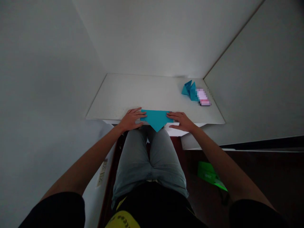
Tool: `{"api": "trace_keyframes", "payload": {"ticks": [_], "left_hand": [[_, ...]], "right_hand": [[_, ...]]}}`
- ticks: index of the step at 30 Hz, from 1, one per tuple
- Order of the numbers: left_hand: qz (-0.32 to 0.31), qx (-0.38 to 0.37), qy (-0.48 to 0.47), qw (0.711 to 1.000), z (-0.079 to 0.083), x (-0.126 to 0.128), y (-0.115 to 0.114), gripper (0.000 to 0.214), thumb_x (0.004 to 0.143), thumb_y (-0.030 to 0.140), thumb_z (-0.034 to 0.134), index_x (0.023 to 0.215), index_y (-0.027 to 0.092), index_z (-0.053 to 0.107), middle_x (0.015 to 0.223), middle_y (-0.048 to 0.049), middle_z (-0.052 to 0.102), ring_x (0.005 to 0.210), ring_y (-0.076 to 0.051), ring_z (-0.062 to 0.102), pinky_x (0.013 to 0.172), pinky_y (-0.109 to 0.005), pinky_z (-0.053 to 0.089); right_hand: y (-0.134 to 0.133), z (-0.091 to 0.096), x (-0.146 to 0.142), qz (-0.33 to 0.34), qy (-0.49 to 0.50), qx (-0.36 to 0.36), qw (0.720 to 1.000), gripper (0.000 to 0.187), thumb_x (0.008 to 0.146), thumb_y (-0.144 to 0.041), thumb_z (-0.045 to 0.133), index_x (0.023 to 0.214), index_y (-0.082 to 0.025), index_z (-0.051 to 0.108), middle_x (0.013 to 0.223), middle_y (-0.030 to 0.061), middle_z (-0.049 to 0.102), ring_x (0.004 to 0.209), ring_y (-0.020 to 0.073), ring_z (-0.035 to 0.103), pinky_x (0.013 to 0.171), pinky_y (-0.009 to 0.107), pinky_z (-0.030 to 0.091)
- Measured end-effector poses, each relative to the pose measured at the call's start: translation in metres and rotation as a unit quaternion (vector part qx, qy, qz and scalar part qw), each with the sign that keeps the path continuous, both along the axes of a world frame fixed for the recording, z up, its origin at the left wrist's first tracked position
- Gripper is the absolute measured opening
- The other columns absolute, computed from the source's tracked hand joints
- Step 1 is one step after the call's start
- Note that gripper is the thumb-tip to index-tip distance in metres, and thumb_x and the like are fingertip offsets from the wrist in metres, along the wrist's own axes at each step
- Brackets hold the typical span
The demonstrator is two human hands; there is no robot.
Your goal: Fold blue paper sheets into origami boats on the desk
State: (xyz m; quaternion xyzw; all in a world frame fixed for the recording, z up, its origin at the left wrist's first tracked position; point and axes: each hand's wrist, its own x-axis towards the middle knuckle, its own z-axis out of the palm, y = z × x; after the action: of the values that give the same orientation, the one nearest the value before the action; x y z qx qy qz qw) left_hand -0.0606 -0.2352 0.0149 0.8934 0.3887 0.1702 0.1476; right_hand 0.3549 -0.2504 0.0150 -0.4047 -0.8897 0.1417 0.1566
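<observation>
A sheet of blue folded paper (156,118) lies along the front edge of the white table. Its top edge is straight, and a pointed flap hangs over the table's edge towards my lap. My left hand (133,119) rests with fingers stretched out on the paper's left end. On its right end lie the extended fingers of my right hand (180,121), the thumb held apart below. Both hands press flat rather than grip.
At the table's (137,91) back right stands a folded blue paper figure (189,90), beside a blurred-out pink phone-like object (203,96). Walls enclose the table on the left, back and right. A bright green bag-like item (209,173) is on the dark floor at the right.
</observation>
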Motion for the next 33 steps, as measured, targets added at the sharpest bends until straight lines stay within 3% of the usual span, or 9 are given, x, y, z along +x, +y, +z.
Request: {"api": "trace_keyframes", "payload": {"ticks": [6, 11, 13, 17, 20, 25, 28, 33], "left_hand": [[0.005, -0.037, -0.041, 0.998, -0.009, -0.002, 0.017, 0.031, 0.106, 0.043, 0.065, 0.132, 0.04, 0.081, 0.147, 0.002, 0.077, 0.154, -0.026, 0.059, 0.129, -0.056, 0.042], [0.023, -0.059, -0.072, 0.995, -0.008, 0.008, 0.028, 0.022, 0.104, 0.046, 0.07, 0.116, 0.034, 0.084, 0.13, -0.0008, 0.084, 0.135, -0.026, 0.07, 0.124, -0.052, 0.048], [0.043, -0.05, -0.079, 0.995, -0.008, 0.014, 0.031, 0.031, 0.098, 0.046, 0.077, 0.124, 0.03, 0.081, 0.134, -0.0066, 0.08, 0.13, -0.028, 0.071, 0.121, -0.051, 0.051], [0.102, -0.048, -0.066, 0.991, -0.01, 0.021, 0.042, 0.068, 0.081, 0.049, 0.093, 0.139, 0.019, 0.072, 0.144, -0.0175, 0.065, 0.136, -0.034, 0.063, 0.122, -0.052, 0.051], [0.11, -0.082, -0.046, 0.99, -0.009, 0.023, 0.051, 0.063, 0.076, 0.048, 0.096, 0.126, 0.018, 0.074, 0.134, -0.0161, 0.065, 0.132, -0.035, 0.062, 0.12, -0.052, 0.052], [0.131, -0.139, -0.073, 0.979, -0.005, 0.026, 0.054, 0.053, 0.071, 0.045, 0.097, 0.111, 0.02, 0.073, 0.12, -0.0111, 0.071, 0.113, -0.03, 0.067, 0.103, -0.047, 0.058], [0.114, -0.186, -0.1, 0.971, -0.003, 0.028, 0.049, 0.048, 0.078, 0.044, 0.092, 0.117, 0.023, 0.073, 0.113, -0.0069, 0.076, 0.105, -0.026, 0.069, 0.097, -0.042, 0.057], [0.108, -0.191, -0.093, 0.971, 0.002, 0.031, 0.044, 0.062, 0.079, 0.043, 0.09, 0.136, 0.026, 0.074, 0.123, -0.0076, 0.075, 0.106, -0.026, 0.07, 0.097, -0.042, 0.056]], "right_hand": [[0.01, 0.001, 0.002, 0.008, 0.051, -0.038, 0.998, 0.034, 0.11, -0.041, 0.064, 0.14, -0.035, 0.078, 0.151, 0.0017, 0.075, 0.142, 0.026, 0.07, 0.12, 0.054, 0.054], [0.015, -0.004, -0.009, -0.045, 0.06, -0.007, 0.997, 0.031, 0.111, -0.046, 0.062, 0.125, -0.031, 0.084, 0.134, 0.0059, 0.083, 0.122, 0.029, 0.077, 0.109, 0.054, 0.055], [0.017, -0.007, -0.012, -0.069, 0.047, 0.0, 0.996, 0.033, 0.109, -0.046, 0.063, 0.131, -0.029, 0.081, 0.137, 0.0095, 0.08, 0.126, 0.0319, 0.074, 0.11, 0.055, 0.053], [0.03, -0.012, -0.008, -0.104, 0.023, 0.004, 0.994, 0.055, 0.107, -0.053, 0.065, 0.151, -0.021, 0.07, 0.147, 0.0188, 0.07, 0.136, 0.0373, 0.064, 0.117, 0.058, 0.049], [0.046, -0.012, -0.003, -0.086, -0.005, -0.013, 0.996, 0.062, 0.104, -0.056, 0.069, 0.154, -0.02, 0.068, 0.15, 0.0206, 0.066, 0.141, 0.0398, 0.06, 0.122, 0.06, 0.045], [0.062, -0.006, 0.001, -0.048, 0.001, -0.055, 0.997, 0.051, 0.099, -0.053, 0.077, 0.144, -0.03, 0.075, 0.151, 0.0147, 0.065, 0.145, 0.0399, 0.058, 0.125, 0.064, 0.042], [0.065, -0.007, 0.003, -0.041, 0.033, -0.08, 0.995, 0.049, 0.095, -0.055, 0.08, 0.138, -0.031, 0.078, 0.148, 0.0138, 0.067, 0.142, 0.0412, 0.06, 0.125, 0.066, 0.043], [0.065, -0.012, 0.006, -0.053, 0.058, -0.096, 0.992, 0.069, 0.093, -0.059, 0.081, 0.154, -0.03, 0.068, 0.157, 0.0159, 0.06, 0.145, 0.043, 0.057, 0.127, 0.067, 0.042]]}}
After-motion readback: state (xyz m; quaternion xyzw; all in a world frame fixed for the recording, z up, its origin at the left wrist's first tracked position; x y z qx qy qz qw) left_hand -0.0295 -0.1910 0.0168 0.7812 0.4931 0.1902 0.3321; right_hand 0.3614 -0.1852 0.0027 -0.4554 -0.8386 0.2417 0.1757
